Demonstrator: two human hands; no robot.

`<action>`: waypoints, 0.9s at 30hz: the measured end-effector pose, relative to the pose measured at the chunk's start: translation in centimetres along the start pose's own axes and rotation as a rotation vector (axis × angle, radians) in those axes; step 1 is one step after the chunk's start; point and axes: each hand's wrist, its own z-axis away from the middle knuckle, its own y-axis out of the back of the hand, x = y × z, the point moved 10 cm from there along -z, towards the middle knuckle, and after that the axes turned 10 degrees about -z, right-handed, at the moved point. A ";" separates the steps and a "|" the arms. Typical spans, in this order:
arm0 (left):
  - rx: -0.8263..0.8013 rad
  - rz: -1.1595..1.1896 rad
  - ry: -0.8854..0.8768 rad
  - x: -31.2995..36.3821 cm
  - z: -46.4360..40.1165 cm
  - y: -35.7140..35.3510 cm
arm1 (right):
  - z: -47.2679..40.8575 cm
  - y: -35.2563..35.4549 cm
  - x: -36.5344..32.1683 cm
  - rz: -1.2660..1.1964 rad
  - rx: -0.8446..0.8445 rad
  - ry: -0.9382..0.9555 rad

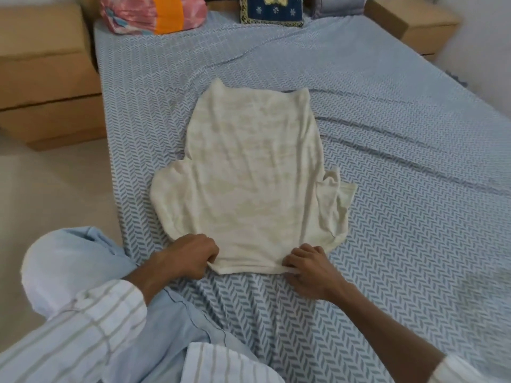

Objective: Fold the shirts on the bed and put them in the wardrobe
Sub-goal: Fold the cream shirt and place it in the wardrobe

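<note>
A cream shirt (pixel 249 178) lies spread flat on the bed (pixel 387 150), its near edge toward me and one sleeve sticking out on each side. My left hand (pixel 190 255) pinches the near left corner of the shirt with curled fingers. At the near right corner my right hand (pixel 309 269) grips the edge, fingers curled around the fabric. Both hands rest low on the blue-patterned sheet. No wardrobe is in view.
A pink and orange pillow (pixel 154 12) and a blue embroidered cushion (pixel 272 9) lie at the head of the bed. Wooden bedside units stand at the left (pixel 47 73) and the far right (pixel 412 23). My knee in light blue trousers (pixel 72 269) is at the bed's left edge.
</note>
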 end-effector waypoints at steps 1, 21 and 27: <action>-0.064 0.032 0.004 0.3 0.0 0.0 | 0.0 0.5 0.2 -0.068 -0.010 -0.023; 0.304 0.253 -0.154 16.7 -10.6 6.4 | 2.6 11.2 25.3 -0.995 0.947 -1.254; 0.169 0.238 -0.214 17.2 -11.9 5.8 | 10.4 10.5 24.3 -0.881 1.060 -1.270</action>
